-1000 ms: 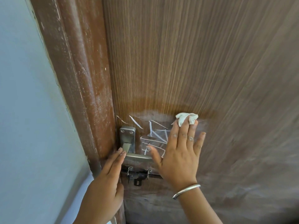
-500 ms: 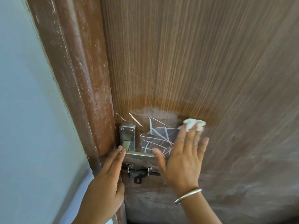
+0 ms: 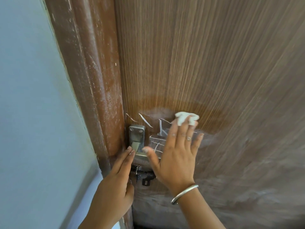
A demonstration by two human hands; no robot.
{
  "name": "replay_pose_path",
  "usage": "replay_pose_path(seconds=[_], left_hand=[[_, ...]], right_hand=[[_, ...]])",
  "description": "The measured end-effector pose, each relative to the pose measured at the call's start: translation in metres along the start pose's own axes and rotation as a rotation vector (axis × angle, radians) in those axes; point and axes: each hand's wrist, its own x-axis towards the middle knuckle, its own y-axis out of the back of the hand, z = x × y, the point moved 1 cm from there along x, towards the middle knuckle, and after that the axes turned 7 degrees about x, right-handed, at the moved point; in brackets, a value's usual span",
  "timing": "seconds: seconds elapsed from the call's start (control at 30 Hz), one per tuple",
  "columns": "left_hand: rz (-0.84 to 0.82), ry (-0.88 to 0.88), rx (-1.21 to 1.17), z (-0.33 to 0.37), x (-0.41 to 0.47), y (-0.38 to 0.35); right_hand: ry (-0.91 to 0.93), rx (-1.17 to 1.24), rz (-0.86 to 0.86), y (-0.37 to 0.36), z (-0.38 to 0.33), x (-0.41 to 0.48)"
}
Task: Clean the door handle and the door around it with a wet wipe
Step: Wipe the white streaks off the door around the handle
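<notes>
Pressing a small crumpled white wipe [image 3: 186, 119] flat against the door [image 3: 214, 63], the right hand [image 3: 175, 156] keeps its fingers [image 3: 189, 134] straight and slightly spread, with the wipe poking out past the fingertips. The wipe sits above and to the right of the handle [image 3: 137, 136], which is mounted close to the door's left edge. The handle is a dull metal plate with two screws at its top and a lever running sideways to the right. The lever's far end is hidden behind the right thumb.

From the wiping fingers the handle lies down and to the left, near but apart. The left hand [image 3: 113, 187] is nearer: its straight, close-set fingers touch the lever's root, beside the frame [image 3: 92, 80]. Between handle and wipe, thin white lines [image 3: 156, 139] cross the wood inside a darker, damp-looking patch. The right hand is a little blurred, so it may be mid-stroke. A black latch [image 3: 145, 176] sits just below the handle.
</notes>
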Motion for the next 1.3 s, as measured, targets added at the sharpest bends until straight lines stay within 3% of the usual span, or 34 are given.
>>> replay_pose_path(seconds=[0.1,0.3,0.4,0.57,0.83,0.97,1.03,1.3], left_hand=[[0.002,-0.006,0.012,-0.001,-0.001,-0.003],[-0.001,0.002,-0.007,-0.003,0.001,-0.005],[0.019,0.008,0.007,-0.005,0.0,-0.003],[0.043,-0.047,0.067,-0.001,-0.001,-0.003],[0.003,0.133,0.028,-0.005,0.002,-0.008],[0.034,0.12,0.011,-0.002,-0.001,-0.007],[0.06,0.197,-0.046,0.001,-0.002,-0.005],[-0.058,0.348,-0.15,-0.001,-0.002,-0.006]], right_hand=[[-0.062,0.064,0.02,0.005,-0.002,0.005],[0.326,-0.031,-0.229,0.001,-0.042,0.011],[0.29,-0.05,-0.229,0.004,-0.041,0.009],[0.081,0.004,-0.169,0.013,-0.032,0.007],[0.388,0.033,-0.295,0.004,-0.067,0.018],[0.425,0.045,-0.302,0.007,-0.065,0.021],[0.413,0.057,-0.349,0.011,-0.069,0.018],[0.408,0.034,-0.441,0.016,-0.075,0.011]])
